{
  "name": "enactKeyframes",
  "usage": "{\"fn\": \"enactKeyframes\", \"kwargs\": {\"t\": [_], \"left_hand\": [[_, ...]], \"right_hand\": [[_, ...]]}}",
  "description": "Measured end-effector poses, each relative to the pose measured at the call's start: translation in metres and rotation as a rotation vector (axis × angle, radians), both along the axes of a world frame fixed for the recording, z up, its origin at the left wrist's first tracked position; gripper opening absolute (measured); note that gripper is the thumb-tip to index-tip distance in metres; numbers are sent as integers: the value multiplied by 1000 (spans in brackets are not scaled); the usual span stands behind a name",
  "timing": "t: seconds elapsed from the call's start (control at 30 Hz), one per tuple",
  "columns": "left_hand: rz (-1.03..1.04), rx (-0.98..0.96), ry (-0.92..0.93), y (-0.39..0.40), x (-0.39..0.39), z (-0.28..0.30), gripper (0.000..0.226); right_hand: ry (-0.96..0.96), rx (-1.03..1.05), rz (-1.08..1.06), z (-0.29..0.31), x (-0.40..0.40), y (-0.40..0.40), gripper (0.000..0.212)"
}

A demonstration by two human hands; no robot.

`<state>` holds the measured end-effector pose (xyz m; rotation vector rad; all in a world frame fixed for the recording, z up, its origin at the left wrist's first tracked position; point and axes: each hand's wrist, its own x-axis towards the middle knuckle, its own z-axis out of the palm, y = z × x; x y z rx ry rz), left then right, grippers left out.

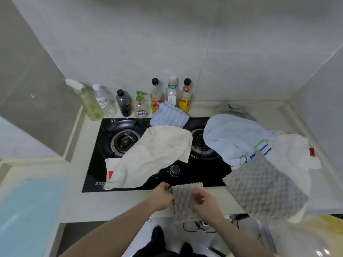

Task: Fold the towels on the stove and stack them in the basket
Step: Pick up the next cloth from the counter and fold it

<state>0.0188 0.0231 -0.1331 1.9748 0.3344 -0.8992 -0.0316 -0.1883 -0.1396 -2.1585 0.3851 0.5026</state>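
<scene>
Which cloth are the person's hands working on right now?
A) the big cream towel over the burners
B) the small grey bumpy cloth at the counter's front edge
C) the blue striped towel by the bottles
B: the left hand and right hand both hold the small grey bumpy cloth at the counter's front edge.

We see a black stove point(185, 175) as our landmark. Just in front of it, the left hand point(162, 196) pinches the small grey towel point(183, 203) while the right hand point(204, 202) rests on it. A cream towel point(154, 154) lies across the stove's middle, and bottles point(156, 95) stand behind.
</scene>
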Motion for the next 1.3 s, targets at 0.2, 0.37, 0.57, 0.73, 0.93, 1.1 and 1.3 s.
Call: {"fn": "enactKeyframes", "kwargs": {"t": [0.2, 0.37, 0.57, 0.73, 0.93, 1.1, 1.3], "left_hand": [[118, -68, 138, -8, 9, -6, 79], [192, -86, 197, -17, 10, -3, 65], [229, -92, 178, -25, 4, 0, 41], [240, -98, 98, -29, -6, 3, 1], [373, -109, 1, -30, -8, 13, 12], [469, -234, 15, -41, -10, 26, 10], [497, -277, -41, -43, -21, 15, 21]], "right_hand": [[-5, 5, -84, -6, -3, -1, 23], [37, -29, -152, 5, 13, -13, 45], [290, 59, -102, 1, 36, -22, 72], [319, 69, -64, 1, 46, -32, 58], [287, 219, -76, 16, 62, -41, 14], [216, 286, -44, 21, 69, -43, 22], [77, 189, 100, 16, 68, -52, 27]]}}
